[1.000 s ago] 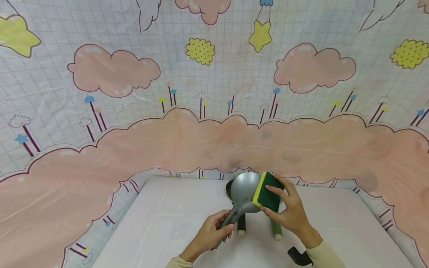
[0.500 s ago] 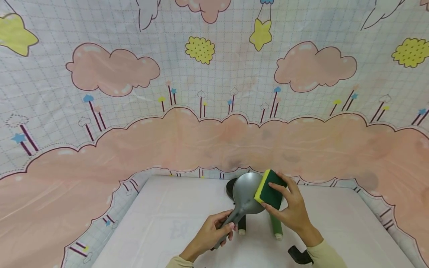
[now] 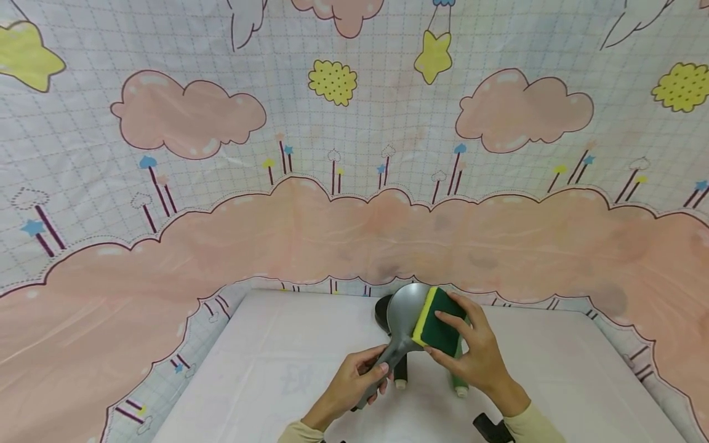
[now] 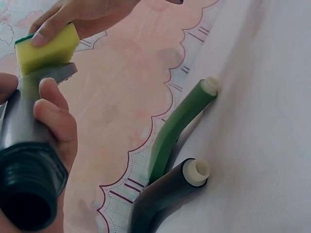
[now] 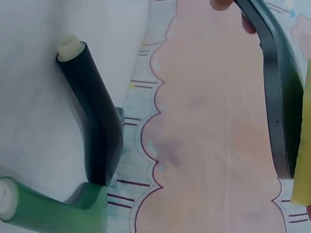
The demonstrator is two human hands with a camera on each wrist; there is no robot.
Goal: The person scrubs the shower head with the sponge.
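Observation:
My left hand [image 3: 354, 386] grips a grey shower head [image 3: 403, 314] by its handle, held up off the table with the round head away from me. The handle's threaded end [image 4: 31, 194] shows in the left wrist view. My right hand [image 3: 480, 347] holds a sponge [image 3: 440, 321] between thumb and fingers, its green side toward the palm. The yellow side [image 4: 48, 51] touches the shower head's rounded back, near its right edge. Behind these, a black shower head [image 5: 95, 116] and a green shower head [image 5: 58, 208] lie on the table, partly hidden in the head view.
A white table [image 3: 266, 357] lies under the hands. Near my right sleeve is a black angled piece [image 3: 492, 427], partly covered by the arm. A patterned cloth [image 3: 354, 237] with clouds and stars hangs behind the table.
The sponge in my right hand shifted slightly up and right, then back down and left across the shower head's back. My left hand keeps its grip and has drifted slightly right.

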